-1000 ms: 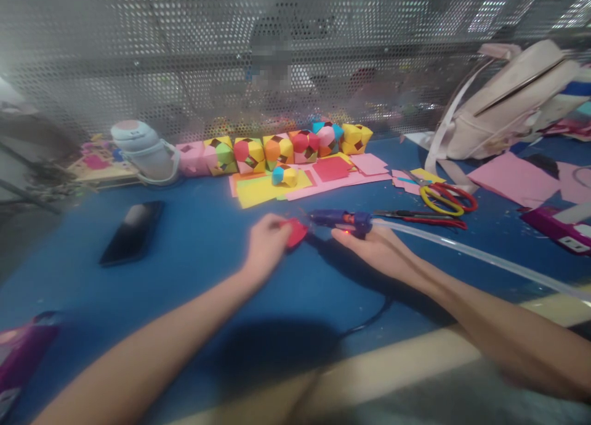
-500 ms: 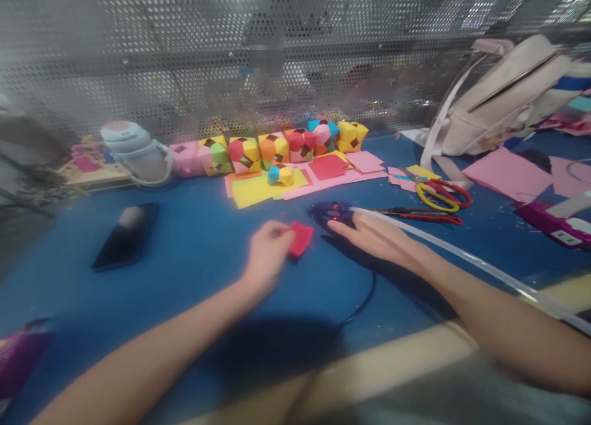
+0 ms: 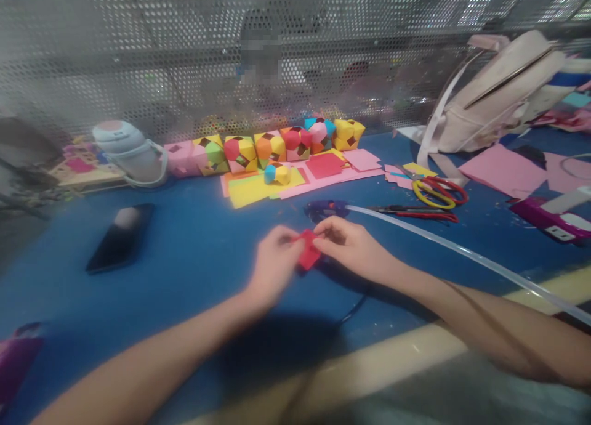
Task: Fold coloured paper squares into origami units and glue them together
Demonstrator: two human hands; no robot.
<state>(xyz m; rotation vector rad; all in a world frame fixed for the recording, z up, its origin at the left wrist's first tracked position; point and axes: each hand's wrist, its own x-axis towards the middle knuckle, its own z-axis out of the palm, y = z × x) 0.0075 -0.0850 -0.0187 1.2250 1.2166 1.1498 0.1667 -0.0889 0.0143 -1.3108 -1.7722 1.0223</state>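
A small folded piece of red paper [image 3: 309, 251] is pinched between my two hands above the blue table [image 3: 194, 228]. My left hand [image 3: 276, 262] grips its left side, thumb against fingers. On the right edge, the thumb and fingertips of my right hand [image 3: 353, 246] are closed on the same paper. Just beyond my right hand lies a blue glue gun [image 3: 327, 209], with a long clear glue stick [image 3: 443, 243] running out of its rear to the right.
Folded paper balls [image 3: 240, 153] line the back, behind flat coloured sheets [image 3: 249, 192]. A phone [image 3: 120, 237] and a bottle [image 3: 132, 151] stand left. Scissors [image 3: 436, 191], a purple power strip [image 3: 549, 218] and a pale backpack [image 3: 503, 92] are right. Perforated metal panel [image 3: 184, 61] behind.
My right hand has let go of the glue gun, which now lies on the table, and has come left to the red paper. My left hand still holds the paper.
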